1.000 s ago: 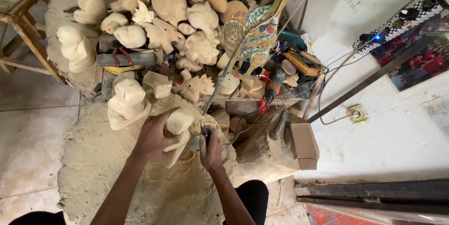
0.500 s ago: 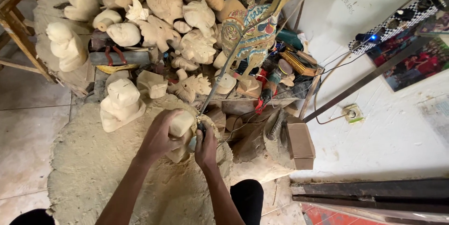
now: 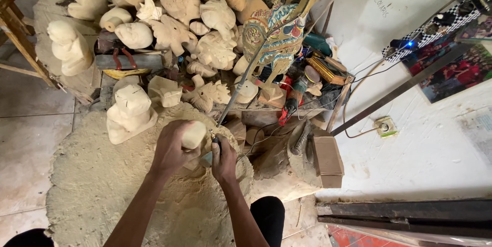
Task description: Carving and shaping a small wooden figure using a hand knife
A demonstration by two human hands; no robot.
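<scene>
My left hand (image 3: 171, 149) is wrapped around a pale, unfinished wood carving (image 3: 193, 135), holding it over a mound of sawdust (image 3: 97, 190). My right hand (image 3: 224, 160) grips a small rotary carving tool (image 3: 214, 140) whose tip touches the carving. The tool's long flexible shaft (image 3: 241, 88) runs up and to the right from my hand. Most of the carving is hidden under my fingers.
Several raw wooden animal figures (image 3: 174, 26) are piled ahead, with a blocky one (image 3: 129, 111) just left of my hands. A painted flat puppet figure (image 3: 279, 31) stands behind. A small cardboard box (image 3: 327, 160), cables and a wall socket (image 3: 383, 125) lie to the right; a wooden stool (image 3: 20, 26) stands at left.
The view has shifted closer over the work. My hands keep the carving and tool together, with the carving turned slightly in my left hand.
</scene>
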